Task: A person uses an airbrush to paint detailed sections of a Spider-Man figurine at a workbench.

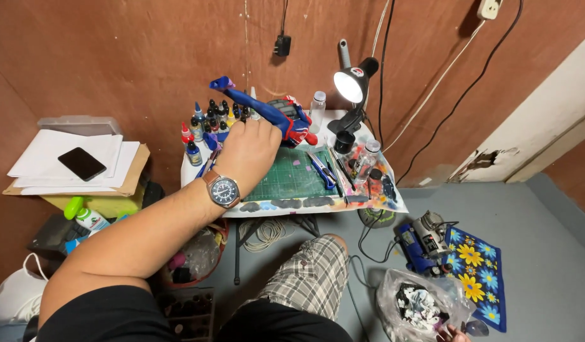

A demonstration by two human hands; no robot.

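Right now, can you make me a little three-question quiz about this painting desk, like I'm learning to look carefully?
1. True or false: the left hand rests on the blue and red plastic action figure.
2. Which thing lies on the stack of white paper sheets? A) a flat black phone B) a blue craft knife C) a paint bottle
3. Fill in: the black desk lamp shines down on the ____ cutting mat.

Key: 1 true: the hand touches the figure beside the small paint bottles. 2 A. 3 green.

The right hand shows only at the bottom edge, near the clear plastic bag.
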